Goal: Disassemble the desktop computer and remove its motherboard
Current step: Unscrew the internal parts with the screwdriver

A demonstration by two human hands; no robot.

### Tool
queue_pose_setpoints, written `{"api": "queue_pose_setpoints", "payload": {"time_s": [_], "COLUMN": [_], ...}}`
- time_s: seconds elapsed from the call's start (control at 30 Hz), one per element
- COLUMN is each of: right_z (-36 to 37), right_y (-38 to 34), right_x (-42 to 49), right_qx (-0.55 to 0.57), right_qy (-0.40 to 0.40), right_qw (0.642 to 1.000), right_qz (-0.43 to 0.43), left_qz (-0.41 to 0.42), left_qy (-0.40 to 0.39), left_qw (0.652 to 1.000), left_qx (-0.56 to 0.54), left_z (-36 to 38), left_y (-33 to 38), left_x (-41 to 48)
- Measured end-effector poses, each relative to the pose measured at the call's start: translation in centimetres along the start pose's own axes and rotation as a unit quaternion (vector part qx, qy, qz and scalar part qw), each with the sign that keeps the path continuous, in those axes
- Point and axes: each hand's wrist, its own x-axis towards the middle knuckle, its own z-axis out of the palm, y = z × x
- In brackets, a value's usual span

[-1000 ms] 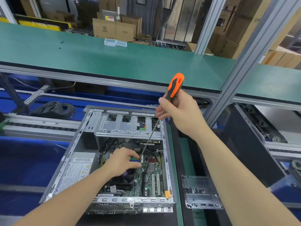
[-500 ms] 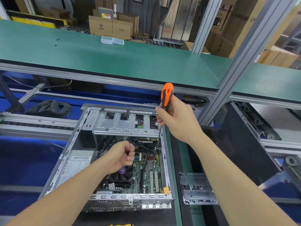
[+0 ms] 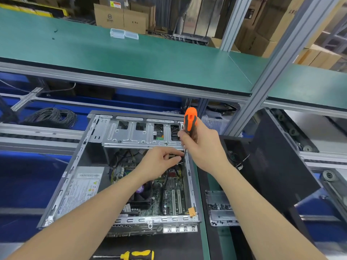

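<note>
1 orange screwdriver (image 3: 190,120) in R hand (image 3: 205,149); L hand (image 3: 159,163) over case (image 3: 131,220)

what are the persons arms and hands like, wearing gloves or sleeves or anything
Nothing worn that shows. Both forearms are bare to the frame edge, no sleeves or cuffs in view: left arm, right arm. The left grip and right grip are ungloved hands, with no watch, wristband or ring visible.

Your desktop computer (image 3: 150,220) lies on its side, open face up, a bare grey metal chassis with the drive cage (image 3: 135,136) at its far end. The green motherboard (image 3: 170,194) sits flat on the case floor, not yet removed.
</note>
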Motion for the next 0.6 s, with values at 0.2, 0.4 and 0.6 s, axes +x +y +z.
{"api": "queue_pose_setpoints", "payload": {"time_s": [0.2, 0.4, 0.6], "right_z": [0.1, 0.4, 0.4], "right_y": [0.2, 0.2, 0.3], "right_x": [0.1, 0.0, 0.1], "right_qx": [0.01, 0.019, 0.026], "right_qy": [0.019, 0.02, 0.013], "right_qw": [1.0, 1.0, 0.999], "right_qz": [0.004, 0.001, 0.015], "left_qz": [0.024, 0.024, 0.023], "left_qy": [0.0, 0.016, 0.018], "left_qw": [0.999, 0.999, 0.999], "left_qx": [0.022, 0.019, 0.016], "left_z": [0.3, 0.6, 0.8], "left_y": [0.4, 0.6, 0.5], "left_x": [0.9, 1.2, 1.3]}}
